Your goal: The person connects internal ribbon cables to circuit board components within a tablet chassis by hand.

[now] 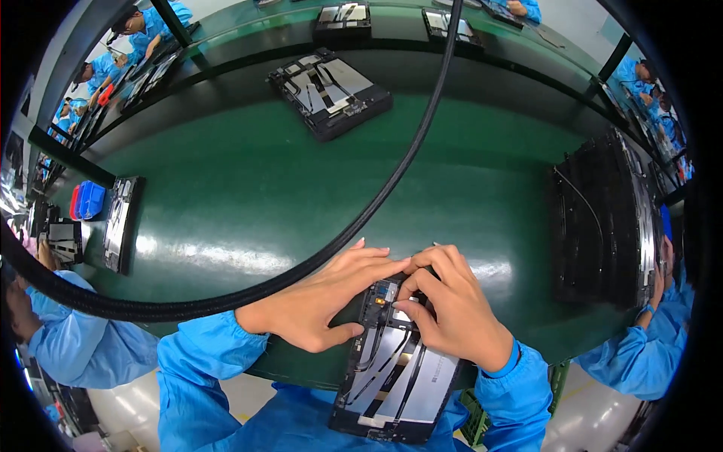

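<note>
An opened tablet (pixel 395 377) lies tilted at the near edge of the green workbench, its pale battery panels, black flat cables and small circuit parts exposed. My left hand (pixel 324 297) reaches across its upper left corner, fingers stretched out past the top edge and thumb touching the left edge. Over the upper right part of the tablet, my right hand (pixel 452 309) is closed, with bent fingers and the thumb and forefinger pinched near a small part by the top. Whatever sits between those fingertips is hidden.
A thick black cable (pixel 407 162) arcs across the view. Another opened tablet (pixel 331 90) lies farther back on the workbench (pixel 248 181). At right stands a tall stack of black tablets (pixel 602 218); at left, one tablet (pixel 122 226) and a blue bin (pixel 91 200). Co-workers sit on both sides.
</note>
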The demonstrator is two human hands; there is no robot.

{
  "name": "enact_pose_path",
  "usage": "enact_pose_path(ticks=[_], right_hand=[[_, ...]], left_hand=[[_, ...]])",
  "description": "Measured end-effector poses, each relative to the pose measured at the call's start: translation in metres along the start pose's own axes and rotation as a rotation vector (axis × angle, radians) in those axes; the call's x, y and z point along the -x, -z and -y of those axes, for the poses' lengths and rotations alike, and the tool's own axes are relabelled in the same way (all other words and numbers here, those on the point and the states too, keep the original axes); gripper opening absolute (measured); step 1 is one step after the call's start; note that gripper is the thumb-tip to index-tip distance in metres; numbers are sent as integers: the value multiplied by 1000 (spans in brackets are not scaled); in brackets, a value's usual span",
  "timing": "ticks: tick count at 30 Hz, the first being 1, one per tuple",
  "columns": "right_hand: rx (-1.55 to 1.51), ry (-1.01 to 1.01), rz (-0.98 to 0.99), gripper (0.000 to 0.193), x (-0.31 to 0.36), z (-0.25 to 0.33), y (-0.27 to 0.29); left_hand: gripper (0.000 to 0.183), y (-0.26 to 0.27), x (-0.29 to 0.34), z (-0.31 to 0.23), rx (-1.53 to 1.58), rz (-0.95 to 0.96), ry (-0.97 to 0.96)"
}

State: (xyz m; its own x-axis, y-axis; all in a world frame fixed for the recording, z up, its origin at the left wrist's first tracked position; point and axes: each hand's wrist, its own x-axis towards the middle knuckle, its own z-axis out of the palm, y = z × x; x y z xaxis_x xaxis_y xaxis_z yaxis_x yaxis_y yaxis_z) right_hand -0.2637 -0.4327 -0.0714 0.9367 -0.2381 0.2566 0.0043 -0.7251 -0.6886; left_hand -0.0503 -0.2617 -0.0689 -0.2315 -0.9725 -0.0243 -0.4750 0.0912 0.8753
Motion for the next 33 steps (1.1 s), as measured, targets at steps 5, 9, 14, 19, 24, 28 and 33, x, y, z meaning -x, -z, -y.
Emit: enact_pose_path(ticks=[5, 9, 14, 19, 24, 28, 33], right_hand=[[35, 11, 34, 24, 2, -3, 5], [32, -3, 62, 23, 4, 1, 11], [-97, 18, 107, 17, 4, -4, 24], [-168, -17, 172, 19, 8, -9, 27], [-207, -16, 173, 17, 6, -13, 33], [-199, 8, 136, 17, 14, -20, 34], [-159, 43, 113, 16, 19, -21, 44]], left_hand=[[108, 0, -3, 0, 27, 16, 5], [105, -5, -6, -2, 22, -9, -3], [105, -8, -8, -4, 0, -30, -44], [109, -15, -10, -9, -44, -102, -23], [109, -19, -17, -9, -34, -140, -32], [96, -44, -21, -12, 2, -511, -79], [68, -69, -3, -6, -290, -550, -331]])
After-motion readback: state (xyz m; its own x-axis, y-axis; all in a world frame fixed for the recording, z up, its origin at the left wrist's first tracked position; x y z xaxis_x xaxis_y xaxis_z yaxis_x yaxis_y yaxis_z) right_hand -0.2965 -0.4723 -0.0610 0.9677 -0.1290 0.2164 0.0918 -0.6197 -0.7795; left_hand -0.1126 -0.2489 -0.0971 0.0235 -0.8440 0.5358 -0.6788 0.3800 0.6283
